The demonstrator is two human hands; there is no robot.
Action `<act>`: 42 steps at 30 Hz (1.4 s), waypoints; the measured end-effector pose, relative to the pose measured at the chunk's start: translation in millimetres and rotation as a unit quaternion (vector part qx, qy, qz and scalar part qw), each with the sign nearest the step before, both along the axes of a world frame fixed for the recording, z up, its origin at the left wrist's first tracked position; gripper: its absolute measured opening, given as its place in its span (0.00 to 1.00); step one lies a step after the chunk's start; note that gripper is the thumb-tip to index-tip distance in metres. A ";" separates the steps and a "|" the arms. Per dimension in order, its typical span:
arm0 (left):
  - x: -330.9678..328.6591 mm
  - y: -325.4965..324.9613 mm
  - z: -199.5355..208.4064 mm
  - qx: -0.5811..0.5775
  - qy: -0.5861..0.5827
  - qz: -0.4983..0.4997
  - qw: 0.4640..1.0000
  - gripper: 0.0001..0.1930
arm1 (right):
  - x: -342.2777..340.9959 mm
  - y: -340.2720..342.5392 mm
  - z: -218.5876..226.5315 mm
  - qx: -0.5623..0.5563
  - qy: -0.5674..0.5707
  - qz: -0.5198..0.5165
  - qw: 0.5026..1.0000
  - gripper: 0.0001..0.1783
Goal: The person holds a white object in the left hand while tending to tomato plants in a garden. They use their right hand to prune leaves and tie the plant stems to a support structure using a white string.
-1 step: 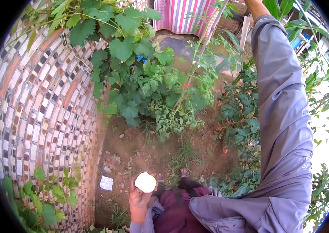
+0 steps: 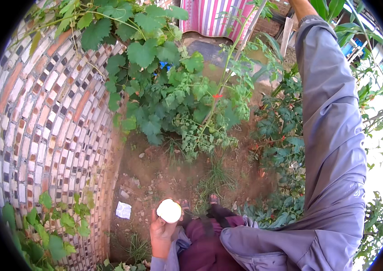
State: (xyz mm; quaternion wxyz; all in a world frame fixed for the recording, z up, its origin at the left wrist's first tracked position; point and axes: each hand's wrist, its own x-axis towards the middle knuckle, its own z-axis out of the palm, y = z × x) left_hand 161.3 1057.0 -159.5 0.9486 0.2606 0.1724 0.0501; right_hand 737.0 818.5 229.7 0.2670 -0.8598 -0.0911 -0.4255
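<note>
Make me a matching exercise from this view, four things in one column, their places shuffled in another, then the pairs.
1. White round object
2. Pale scrap
3. Striped cloth
4. Brick wall

A. At the picture's top edge
B. In the left hand
C. Filling the picture's left side
D. Lying on the soil

Pairs: 1-B, 2-D, 3-A, 4-C

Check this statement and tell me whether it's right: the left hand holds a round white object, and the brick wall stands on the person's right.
Wrong side: the head view shows the brick wall on the person's left. The left hand does hold a round white object.
</note>
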 end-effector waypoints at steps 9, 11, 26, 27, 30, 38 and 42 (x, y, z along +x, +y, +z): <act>-3.2 -6.3 -5.3 -0.011 -0.020 -0.031 0.999 0.41 | -18.9 -2.1 7.2 0.083 0.038 0.039 0.995 0.21; -0.5 -8.1 -4.2 -0.001 -0.023 -0.030 0.999 0.41 | -29.2 -1.1 7.0 0.054 0.048 0.028 0.997 0.22; 2.9 -8.3 -1.5 -0.014 -0.054 -0.029 0.998 0.41 | -48.9 -11.7 -1.1 0.064 0.040 0.063 0.995 0.17; 3.9 -7.6 -1.7 -0.014 -0.056 -0.030 0.998 0.41 | -50.7 -11.9 -1.4 0.064 0.039 0.063 0.995 0.17; 2.5 -6.2 3.4 -0.016 -0.046 -0.030 0.998 0.41 | -63.5 -8.5 -0.7 0.076 0.031 0.086 0.993 0.18; 9.8 -1.3 5.9 -0.006 -0.048 -0.064 0.997 0.42 | -75.0 -24.4 -4.7 0.076 0.019 0.111 0.991 0.17; 8.0 3.7 -3.7 -0.013 -0.053 -0.083 0.995 0.41 | -106.5 -18.5 -17.0 0.099 -0.011 0.138 0.985 0.16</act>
